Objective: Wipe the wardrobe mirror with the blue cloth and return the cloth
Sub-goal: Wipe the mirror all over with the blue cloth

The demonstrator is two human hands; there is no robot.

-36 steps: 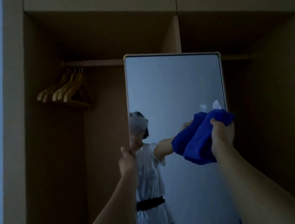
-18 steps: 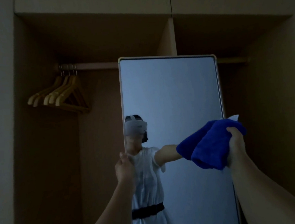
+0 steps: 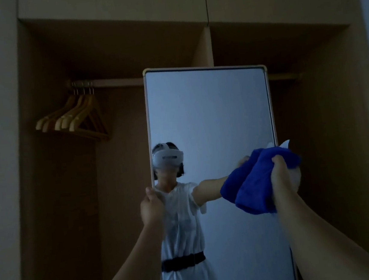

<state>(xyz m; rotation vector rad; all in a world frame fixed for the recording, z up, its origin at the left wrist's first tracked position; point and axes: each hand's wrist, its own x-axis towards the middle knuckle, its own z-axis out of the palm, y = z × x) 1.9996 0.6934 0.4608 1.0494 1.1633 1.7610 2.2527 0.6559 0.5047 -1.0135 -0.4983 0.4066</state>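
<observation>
The wardrobe (image 3: 50, 196) is a tall open recess of flat, matt brown board with a divider above. The wardrobe mirror (image 3: 208, 120), the landmark used below, is an upright rectangular panel with rounded corners and a thin pale frame; its glass is smooth and reflects the person.

Left of the mirror's upper corner, a group of wooden hangers (image 3: 72, 118) hangs from the rail (image 3: 116, 82).

At the mirror's left edge, about mid-height, the left hand (image 3: 151, 206) grips the frame, fingers curled round it and thumb up along the edge.

At the mirror's right edge, at about the same height, the right hand (image 3: 282, 180) holds the blue cloth (image 3: 254, 189), fingers curled tight into the bunched fabric. The cloth is thick, soft and nappy, folded into a rounded wad lying against the glass and overlapping the frame. A small white tag shows at its top.

Risks, as judged:
- The wad overlaps the frame; a stroke could run off the glass and miss the edge strip.
- Heavy pressure may swing or flex the panel if the left grip loosens.
- A bunched cloth presents little contact area, so streaks are likely.
</observation>
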